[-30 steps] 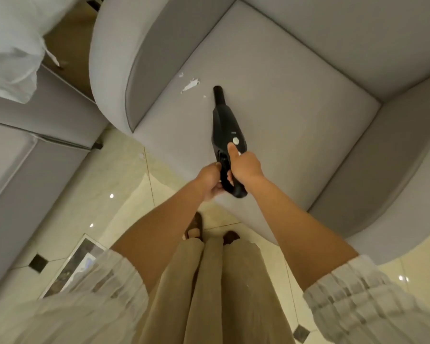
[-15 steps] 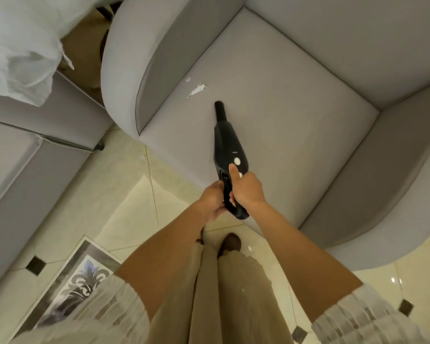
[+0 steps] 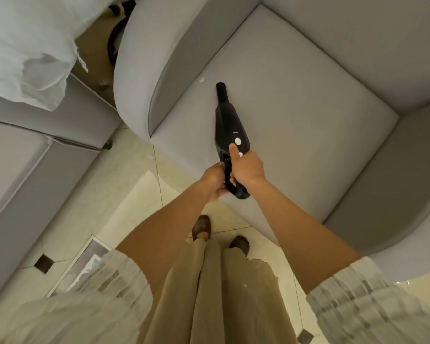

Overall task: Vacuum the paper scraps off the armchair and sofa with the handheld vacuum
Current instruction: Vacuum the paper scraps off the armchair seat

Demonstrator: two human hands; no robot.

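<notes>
Single head-worn wide-angle view, looking steeply down from standing height, close over armchair [image 3: 296, 100] seat and floor [image 3: 124, 194]

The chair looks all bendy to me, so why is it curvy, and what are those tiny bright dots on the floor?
Head view: the wide-angle lens bows the grey fabric armchair and stretches the picture's edges. Head view: the bright dots are probably lamp glare on the glossy cream floor tiles. Head view: the black handheld vacuum looks sharp, while the sleeves at the bottom are soft.

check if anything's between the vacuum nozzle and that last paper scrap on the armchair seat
Nothing visible. Only bare seat cushion lies between the vacuum nozzle and the paper scrap, which sits just up and left of the tip.
</notes>
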